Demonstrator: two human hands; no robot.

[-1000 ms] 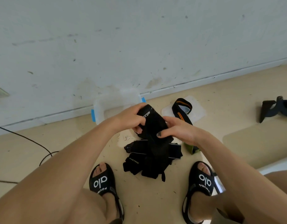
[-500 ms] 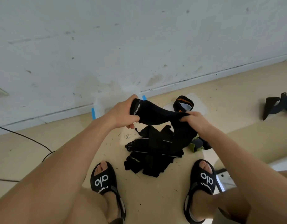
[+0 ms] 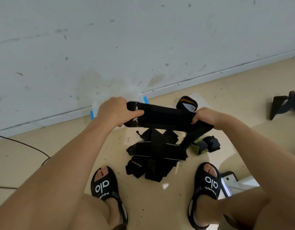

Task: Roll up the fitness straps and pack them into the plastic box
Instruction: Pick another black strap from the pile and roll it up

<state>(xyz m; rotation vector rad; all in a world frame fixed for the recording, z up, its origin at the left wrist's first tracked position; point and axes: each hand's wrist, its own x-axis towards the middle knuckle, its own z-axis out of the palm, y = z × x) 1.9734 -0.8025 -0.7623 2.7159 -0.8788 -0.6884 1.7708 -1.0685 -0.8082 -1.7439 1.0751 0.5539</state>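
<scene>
- Crouching over the floor (image 3: 156, 201), a person has sandalled feet planted either side of a loose pile of straps (image 3: 156, 156), none of them rolled.
- Just right of the pile lie two small dark bundles (image 3: 208, 145), possibly rolled already; the view is too small to be sure.
- Above the pile, the left hand (image 3: 113, 112) grips one end of a black strap (image 3: 165, 116) and the right hand (image 3: 205, 116) pinches the other, holding it stretched flat, so rolling appears only about to start.
- Beyond, the plastic box (image 3: 95, 107) with blue clips sits against the wall, half hidden by the left hand, its contents unseen.
- Bare floor lies to the left.
</scene>
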